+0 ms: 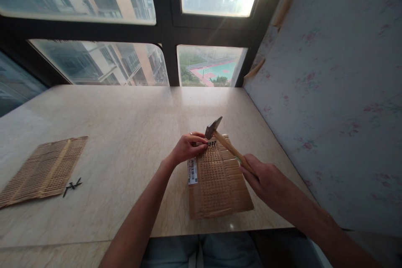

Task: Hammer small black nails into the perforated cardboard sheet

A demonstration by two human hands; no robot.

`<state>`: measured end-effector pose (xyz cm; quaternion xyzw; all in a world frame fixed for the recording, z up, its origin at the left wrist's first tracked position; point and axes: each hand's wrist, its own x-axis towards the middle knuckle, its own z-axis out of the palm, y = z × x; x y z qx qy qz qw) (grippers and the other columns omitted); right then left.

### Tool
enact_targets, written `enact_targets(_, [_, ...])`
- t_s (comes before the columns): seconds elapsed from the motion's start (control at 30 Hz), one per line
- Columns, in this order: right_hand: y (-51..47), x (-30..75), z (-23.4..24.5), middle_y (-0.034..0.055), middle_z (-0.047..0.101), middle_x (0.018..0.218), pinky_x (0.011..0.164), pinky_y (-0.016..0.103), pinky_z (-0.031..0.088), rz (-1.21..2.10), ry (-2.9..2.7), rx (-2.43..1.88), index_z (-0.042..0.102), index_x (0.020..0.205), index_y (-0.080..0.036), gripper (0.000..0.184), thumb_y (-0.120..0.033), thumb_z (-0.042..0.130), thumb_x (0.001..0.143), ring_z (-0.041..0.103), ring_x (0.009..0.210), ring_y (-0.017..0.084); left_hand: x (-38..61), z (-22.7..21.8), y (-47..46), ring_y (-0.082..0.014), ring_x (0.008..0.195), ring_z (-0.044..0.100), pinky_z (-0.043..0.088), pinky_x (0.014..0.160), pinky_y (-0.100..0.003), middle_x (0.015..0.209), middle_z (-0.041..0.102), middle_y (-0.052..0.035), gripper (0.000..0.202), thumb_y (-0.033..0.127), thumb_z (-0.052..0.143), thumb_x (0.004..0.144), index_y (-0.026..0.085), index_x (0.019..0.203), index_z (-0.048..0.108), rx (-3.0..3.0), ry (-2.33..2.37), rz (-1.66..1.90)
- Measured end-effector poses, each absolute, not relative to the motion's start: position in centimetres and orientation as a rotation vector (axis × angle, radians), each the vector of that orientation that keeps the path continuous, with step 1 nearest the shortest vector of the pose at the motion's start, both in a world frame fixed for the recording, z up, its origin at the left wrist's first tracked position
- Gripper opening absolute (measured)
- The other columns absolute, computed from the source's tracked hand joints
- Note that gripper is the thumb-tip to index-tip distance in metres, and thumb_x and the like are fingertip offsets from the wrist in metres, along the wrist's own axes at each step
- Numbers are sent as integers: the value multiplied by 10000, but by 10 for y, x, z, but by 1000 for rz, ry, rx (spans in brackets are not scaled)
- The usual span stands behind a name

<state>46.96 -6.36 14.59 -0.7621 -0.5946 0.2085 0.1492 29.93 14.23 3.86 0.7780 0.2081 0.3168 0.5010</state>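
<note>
A flat piece of cardboard (220,184) full of small holes lies on the table (125,134) in front of me, a white barcode label (192,171) on its left edge. My left hand (188,147) pinches a small dark nail at the cardboard's far edge, beside a short row of nails (212,144) standing there. My right hand (266,180) grips the wooden handle of a hammer (224,140). Its metal head (213,127) hovers just above the nails and my left fingertips.
A second perforated cardboard sheet (42,171) lies at the table's left, with a few loose dark nails (72,186) beside it. A papered wall (329,92) closes the right side. Windows (125,63) stand behind the table. My lap shows below the near edge.
</note>
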Motion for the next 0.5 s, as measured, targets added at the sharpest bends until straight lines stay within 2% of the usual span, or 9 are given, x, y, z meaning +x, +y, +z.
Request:
enact_targets(0.17, [-67,474,137,24,627,662,539,285,315,652,-1666,-2167,443,828,-246,202,-362,357,969,579,589,198,299,47,140,-179,887,684,554,806,-327,1075,713,-128,114,247,726,770,172,839,777,1891,494,756])
enact_targets(0.33, [-76,476,124,4,601,646,555,281,349,692,-1541,-2116,462,815,-245,235,-407,376,961,565,581,188,301,55,136,-215,993,676,544,887,-378,1155,691,-128,193,242,745,759,192,944,766,1993,505,759])
enact_targets(0.5, [-84,479,112,-8,582,617,542,278,359,615,-1466,-2097,473,778,-244,278,-457,402,941,556,553,179,304,58,136,-201,943,687,551,878,-379,1083,718,-107,128,281,718,802,199,882,776,2098,514,743])
